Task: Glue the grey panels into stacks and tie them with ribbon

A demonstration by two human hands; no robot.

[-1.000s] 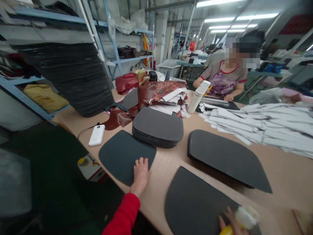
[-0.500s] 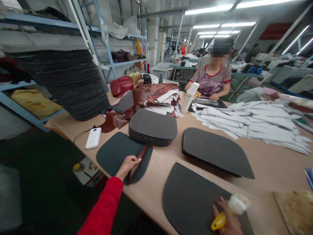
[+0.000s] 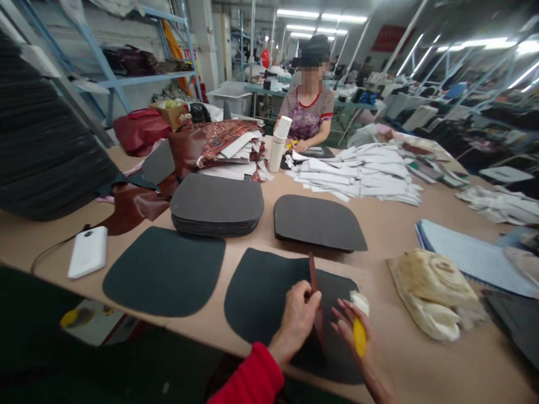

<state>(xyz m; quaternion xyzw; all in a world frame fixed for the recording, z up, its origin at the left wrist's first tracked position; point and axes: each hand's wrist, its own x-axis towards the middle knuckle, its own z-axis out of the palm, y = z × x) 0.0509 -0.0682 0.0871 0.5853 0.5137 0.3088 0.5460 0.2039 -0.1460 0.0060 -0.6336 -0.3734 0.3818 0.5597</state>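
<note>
the left hand [image 3: 298, 314] is nearly closed, thumb and fingers pinching the raised right edge of a dark green sheet [image 3: 265, 292]. the right hand [image 3: 347, 332] is half open, holding a yellow-handled brush [image 3: 359, 338], its fingers spread low over a grey panel [image 3: 339, 362]; whether they touch it is hard to tell. in the earlier frame the left hand lifts a sheet's edge at the left of the table [image 3: 404, 367]; now it works close beside the right hand, and the dark green sheet covers the grey panel's left part. the grey panel lies flat near the table's front edge, before a stack of grey panels [image 3: 318, 221]. the sheet on it looks smooth, round-cornered, with a reddish-brown underside along the upturned edge. the brush has pale, blurred bristles, pointing away from the person
</note>
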